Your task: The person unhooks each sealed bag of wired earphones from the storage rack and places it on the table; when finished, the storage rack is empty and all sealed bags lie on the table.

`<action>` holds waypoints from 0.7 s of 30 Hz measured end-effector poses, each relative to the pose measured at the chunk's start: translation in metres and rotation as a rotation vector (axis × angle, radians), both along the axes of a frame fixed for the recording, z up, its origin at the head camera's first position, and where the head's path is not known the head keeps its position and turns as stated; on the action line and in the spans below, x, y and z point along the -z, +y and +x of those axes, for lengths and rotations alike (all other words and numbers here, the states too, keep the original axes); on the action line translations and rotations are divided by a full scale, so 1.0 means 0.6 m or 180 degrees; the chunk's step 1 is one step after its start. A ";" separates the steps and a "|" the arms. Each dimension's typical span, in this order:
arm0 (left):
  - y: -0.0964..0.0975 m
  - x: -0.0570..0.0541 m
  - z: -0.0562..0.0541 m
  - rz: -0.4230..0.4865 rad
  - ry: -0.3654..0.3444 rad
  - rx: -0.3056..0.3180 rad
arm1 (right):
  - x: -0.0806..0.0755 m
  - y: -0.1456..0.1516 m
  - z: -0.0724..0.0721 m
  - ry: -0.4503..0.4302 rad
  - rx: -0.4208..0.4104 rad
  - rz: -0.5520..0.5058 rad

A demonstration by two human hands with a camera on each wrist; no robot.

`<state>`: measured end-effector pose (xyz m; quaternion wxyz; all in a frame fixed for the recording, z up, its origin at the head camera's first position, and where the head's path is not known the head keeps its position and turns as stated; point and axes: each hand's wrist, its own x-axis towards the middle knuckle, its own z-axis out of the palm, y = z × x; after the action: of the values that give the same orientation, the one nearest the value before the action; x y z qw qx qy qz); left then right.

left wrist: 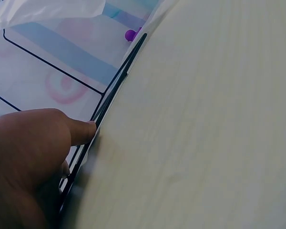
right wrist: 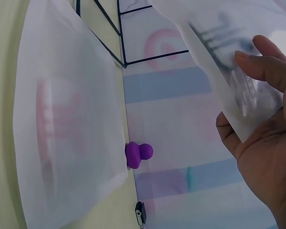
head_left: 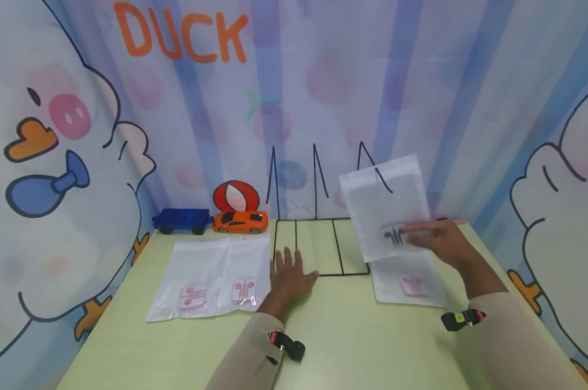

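My right hand (head_left: pixel 440 241) pinches the lower right part of a white earphone packet (head_left: pixel 383 203) showing dark earphones, its thumb on one face in the right wrist view. The packet hangs tilted at the right side of a black wire display rack (head_left: pixel 342 249); the rack's right prong crosses the front of its upper edge. Below it, a second packet (head_left: pixel 408 279) with pink earphones lies on the table. My left hand (head_left: pixel 291 279) rests with spread fingers on the front left of the rack's base, its thumb against the front wire in the left wrist view.
Two more packets with pink earphones, one at the left (head_left: pixel 193 276) and one beside it (head_left: pixel 245 271), lie left of the rack. Behind them stand a blue toy trailer (head_left: pixel 182 219) and an orange toy car (head_left: pixel 240 222). A purple knobbed object (right wrist: pixel 136 155) sits at the table's back edge.
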<state>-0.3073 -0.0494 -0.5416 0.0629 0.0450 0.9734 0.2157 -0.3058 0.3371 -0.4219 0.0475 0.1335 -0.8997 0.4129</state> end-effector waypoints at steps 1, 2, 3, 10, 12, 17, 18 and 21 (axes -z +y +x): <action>-0.001 0.001 0.001 0.0000 -0.0009 0.0000 | -0.001 0.002 0.005 -0.0029 0.0003 0.0049; -0.001 0.002 0.000 -0.0004 -0.0024 -0.0001 | -0.002 0.003 0.009 -0.0047 0.0012 0.0104; -0.002 0.002 0.001 0.0003 -0.0013 -0.0004 | -0.003 0.005 0.013 -0.0058 0.0004 0.0136; -0.001 0.002 -0.002 0.0081 0.0028 -0.0005 | -0.006 0.014 0.040 -0.0010 -0.0020 0.0062; 0.000 0.004 -0.003 0.0068 0.0022 -0.0004 | -0.004 0.016 0.047 0.0071 -0.0039 0.0029; 0.000 0.001 -0.001 0.0102 0.0018 -0.0001 | -0.001 0.020 0.063 0.0253 -0.0080 -0.0035; 0.000 -0.001 -0.001 0.0106 0.0004 -0.0001 | -0.001 0.020 0.066 0.0273 -0.0087 -0.0041; -0.001 -0.001 0.000 0.0079 -0.0016 -0.0015 | 0.002 0.020 0.076 0.0305 -0.0140 -0.0059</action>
<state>-0.3073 -0.0500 -0.5412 0.0643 0.0429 0.9706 0.2281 -0.2600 0.3492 -0.4233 0.0827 0.1724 -0.8894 0.4153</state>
